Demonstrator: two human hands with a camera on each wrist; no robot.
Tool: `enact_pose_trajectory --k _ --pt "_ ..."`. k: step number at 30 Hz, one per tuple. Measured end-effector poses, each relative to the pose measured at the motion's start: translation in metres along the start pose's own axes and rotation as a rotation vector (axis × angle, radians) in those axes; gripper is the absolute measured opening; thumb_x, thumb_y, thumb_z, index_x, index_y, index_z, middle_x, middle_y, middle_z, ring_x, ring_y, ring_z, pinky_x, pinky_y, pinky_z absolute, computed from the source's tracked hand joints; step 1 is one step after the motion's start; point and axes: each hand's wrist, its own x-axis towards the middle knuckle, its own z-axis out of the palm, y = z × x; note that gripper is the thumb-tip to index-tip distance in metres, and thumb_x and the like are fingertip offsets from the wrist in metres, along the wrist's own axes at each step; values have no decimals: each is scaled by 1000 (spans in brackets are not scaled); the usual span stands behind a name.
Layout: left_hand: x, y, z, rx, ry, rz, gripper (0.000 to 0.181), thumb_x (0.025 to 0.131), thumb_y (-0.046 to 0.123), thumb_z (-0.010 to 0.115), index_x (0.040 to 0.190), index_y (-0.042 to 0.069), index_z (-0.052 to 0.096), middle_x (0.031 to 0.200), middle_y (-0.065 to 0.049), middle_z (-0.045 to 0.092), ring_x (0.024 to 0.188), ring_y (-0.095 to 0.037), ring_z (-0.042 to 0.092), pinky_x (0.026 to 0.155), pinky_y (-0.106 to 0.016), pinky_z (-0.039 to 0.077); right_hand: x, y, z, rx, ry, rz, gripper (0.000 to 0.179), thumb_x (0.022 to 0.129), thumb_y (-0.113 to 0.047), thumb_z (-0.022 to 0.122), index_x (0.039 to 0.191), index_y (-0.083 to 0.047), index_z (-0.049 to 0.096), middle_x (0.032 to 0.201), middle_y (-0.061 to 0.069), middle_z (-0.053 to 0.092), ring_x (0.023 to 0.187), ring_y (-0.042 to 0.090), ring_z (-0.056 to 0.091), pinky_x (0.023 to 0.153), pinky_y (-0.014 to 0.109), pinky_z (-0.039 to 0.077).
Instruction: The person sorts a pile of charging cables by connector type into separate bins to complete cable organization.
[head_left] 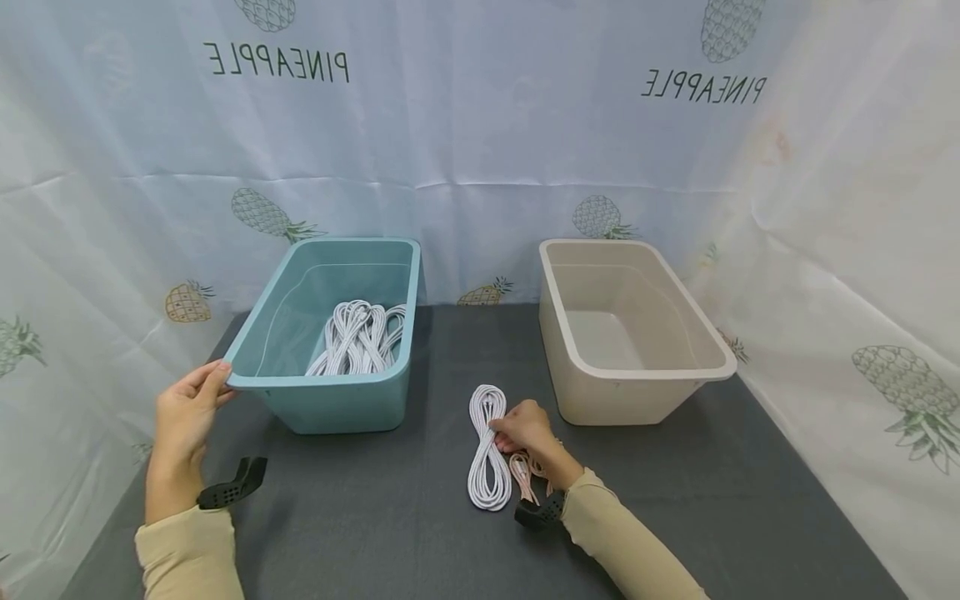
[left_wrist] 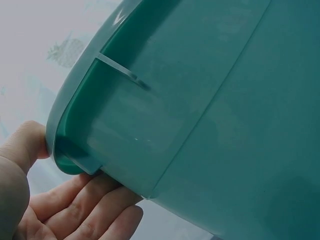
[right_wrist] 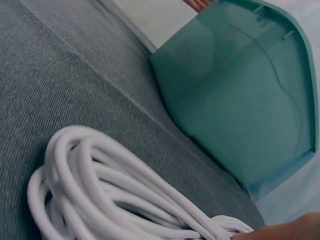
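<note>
White cord (right_wrist: 100,200) in right grip (head_left: 522,427), cloth gap (head_left: 450,350), left grip (head_left: 183,412) on rim (head_left: 300,382)

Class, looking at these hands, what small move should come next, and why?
Probably, the right hand should lift the white, figure-eight cord bundle toward the teal, rectangular plastic bin: it appears to pinch the bundle's narrow middle, similar white cord bundles lie in that bin, and the left hand grips the bin's near corner.

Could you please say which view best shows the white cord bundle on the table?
The head view, because it shows the white cord bundle from end to end. The right wrist view shows it closer up, but cropped below; the left wrist view shows none of it.
</note>
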Motion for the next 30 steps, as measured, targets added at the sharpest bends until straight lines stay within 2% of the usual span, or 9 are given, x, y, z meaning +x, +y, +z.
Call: enact_pose_trajectory --k 4,9,17,23,30 --pt "0 -1 1 -12 7 -3 54 95 32 60 136 -3 51 73 31 62 66 14 63 63 0 48 -1 -3 4 5 -6 4 17 83 -8 70 68 0 65 47 -3 56 39 3 53 41 16 49" --pt "1 -2 1 -14 3 -3 54 95 32 60 135 -3 50 73 30 62 67 14 63 63 0 48 1 -3 7 87 -27 25 12 84 -6 69 75 0 63 53 -1 59 44 4 56 45 18 53" --pt "1 0 0 -23 15 8 52 95 31 60 134 -3 52 73 30 63 67 14 63 63 -1 49 7 -1 8 233 -134 90 10 87 -4 67 90 5 64 63 3 62 52 8 62 53 22 58" --pt "0 0 0 -6 10 8 52 96 32 59 134 -3 52 73 30 63 67 14 63 63 0 47 5 -4 6 338 -183 91 8 87 -1 67 89 5 62 63 3 62 53 8 62 55 22 58" --pt "1 -1 -1 5 -3 3 52 96 33 59 134 -2 52 73 31 62 67 15 63 63 0 47 0 -13 0 397 -212 79 6 87 2 65 84 2 60 61 2 61 52 7 63 53 20 57"
